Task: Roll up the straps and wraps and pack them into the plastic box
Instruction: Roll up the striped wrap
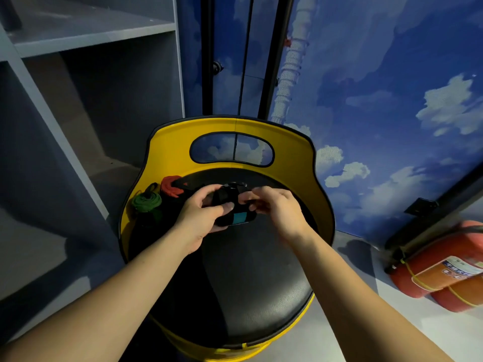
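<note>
While both hands work over the far half of the black padded round seat (251,270) of the yellow tub-backed chair (170,150), rolling only partly done. Left hand (201,212) curled round the black fabric wrap with a teal patch (231,205), thumb pressed on its top; right hand (274,207) pinching the wrap's right end, fingers bent, blurred at the tips. Wrap held just above the seat, near the backrest, bunched into a thick bundle. Long axis roughly left to right across the scene, teal patch facing near; free end hard to make out, seemingly trailing toward the backrest.

Already coiled, by the look of them: a green webbing strap (146,201) and a red-orange rolled wrap (171,186), side by side at the seat's far-left edge against the yellow wall, with dark fabric just near of them, too dim to identify.

Left to do, judging from this view: finish tightening the black wrap, then pack all the rolls. No plastic box in sight, so packing apparently not begun.

Elsewhere: grey open shelving (91,35) at left, blue cloud-painted wall (392,87) behind, red fire extinguishers (444,278) on the floor at right.
</note>
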A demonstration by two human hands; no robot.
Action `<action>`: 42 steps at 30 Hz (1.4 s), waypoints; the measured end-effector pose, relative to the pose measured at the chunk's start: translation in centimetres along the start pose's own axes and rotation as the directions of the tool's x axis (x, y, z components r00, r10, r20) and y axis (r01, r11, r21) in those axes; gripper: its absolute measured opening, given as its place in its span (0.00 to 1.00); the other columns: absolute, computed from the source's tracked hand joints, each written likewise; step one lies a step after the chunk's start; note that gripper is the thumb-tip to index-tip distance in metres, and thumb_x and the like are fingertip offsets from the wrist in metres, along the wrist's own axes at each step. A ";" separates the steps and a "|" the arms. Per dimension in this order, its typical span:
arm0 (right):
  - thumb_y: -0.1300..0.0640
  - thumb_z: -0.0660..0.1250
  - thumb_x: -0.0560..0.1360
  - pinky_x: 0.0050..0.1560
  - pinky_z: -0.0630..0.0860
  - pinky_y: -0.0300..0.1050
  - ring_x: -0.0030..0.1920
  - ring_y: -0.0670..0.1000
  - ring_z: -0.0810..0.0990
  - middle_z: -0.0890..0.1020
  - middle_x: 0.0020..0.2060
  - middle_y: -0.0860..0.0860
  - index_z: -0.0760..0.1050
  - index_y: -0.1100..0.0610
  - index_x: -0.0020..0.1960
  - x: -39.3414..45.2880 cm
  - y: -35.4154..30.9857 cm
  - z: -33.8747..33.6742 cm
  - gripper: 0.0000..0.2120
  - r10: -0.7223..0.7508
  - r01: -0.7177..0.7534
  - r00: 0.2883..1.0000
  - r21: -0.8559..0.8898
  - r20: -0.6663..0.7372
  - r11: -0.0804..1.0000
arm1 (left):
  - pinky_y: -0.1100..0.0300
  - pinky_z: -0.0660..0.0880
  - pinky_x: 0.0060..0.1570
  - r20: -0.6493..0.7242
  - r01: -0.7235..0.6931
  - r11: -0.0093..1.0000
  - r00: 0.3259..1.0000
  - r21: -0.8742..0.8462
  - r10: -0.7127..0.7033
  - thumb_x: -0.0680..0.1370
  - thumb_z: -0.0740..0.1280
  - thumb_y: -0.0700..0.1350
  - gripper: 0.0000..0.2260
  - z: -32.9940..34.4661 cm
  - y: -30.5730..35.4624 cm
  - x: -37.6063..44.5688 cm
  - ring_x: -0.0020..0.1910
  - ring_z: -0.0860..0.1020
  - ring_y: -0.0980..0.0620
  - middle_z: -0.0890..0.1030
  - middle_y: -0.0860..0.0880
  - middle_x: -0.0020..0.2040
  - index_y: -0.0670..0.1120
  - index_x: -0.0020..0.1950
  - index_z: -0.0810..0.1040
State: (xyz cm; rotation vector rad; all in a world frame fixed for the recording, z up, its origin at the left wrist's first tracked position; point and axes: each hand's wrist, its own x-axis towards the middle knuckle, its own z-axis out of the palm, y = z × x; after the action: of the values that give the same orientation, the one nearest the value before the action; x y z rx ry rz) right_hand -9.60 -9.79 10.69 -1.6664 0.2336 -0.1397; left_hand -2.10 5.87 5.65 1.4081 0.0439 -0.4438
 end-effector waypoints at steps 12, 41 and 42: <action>0.62 0.67 0.80 0.45 0.77 0.35 0.43 0.42 0.83 0.87 0.41 0.51 0.83 0.54 0.54 0.1 1.3 1.5 0.07 -0.094 0.094 0.995 -0.010 -0.022 0.996 | 0.48 0.84 0.46 -0.162 -0.172 0.984 0.971 0.047 0.178 0.74 0.76 0.40 0.21 0.4 0.2 -0.4 0.60 0.78 0.46 0.76 0.50 0.65 0.65 0.57 0.78; 0.44 0.76 0.71 0.38 0.71 0.40 0.39 0.49 0.80 0.86 0.42 0.52 0.73 0.54 0.44 0.2 3.2 -0.1 0.17 0.269 -0.266 0.956 -0.036 0.117 0.963 | 0.43 0.82 0.53 0.000 -0.159 0.986 0.987 -0.044 0.159 0.68 0.81 0.40 0.25 0.1 1.0 -1.0 0.60 0.81 0.47 0.80 0.51 0.63 0.63 0.57 0.78; 0.42 0.75 0.72 0.43 0.73 0.42 0.43 0.49 0.81 0.87 0.46 0.52 0.76 0.53 0.47 0.4 3.0 -0.6 0.16 0.310 -0.306 0.937 -0.049 0.163 0.951 | 0.43 0.82 0.53 0.012 -0.161 0.985 0.987 -0.053 0.162 0.69 0.81 0.39 0.25 -0.2 1.3 -1.0 0.60 0.81 0.47 0.80 0.51 0.63 0.62 0.58 0.78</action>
State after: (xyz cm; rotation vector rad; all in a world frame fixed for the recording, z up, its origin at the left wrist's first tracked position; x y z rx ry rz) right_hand -9.55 -10.76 7.76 -1.6329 0.3657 0.2416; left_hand -2.55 6.45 7.09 1.3451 -0.0709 -0.3169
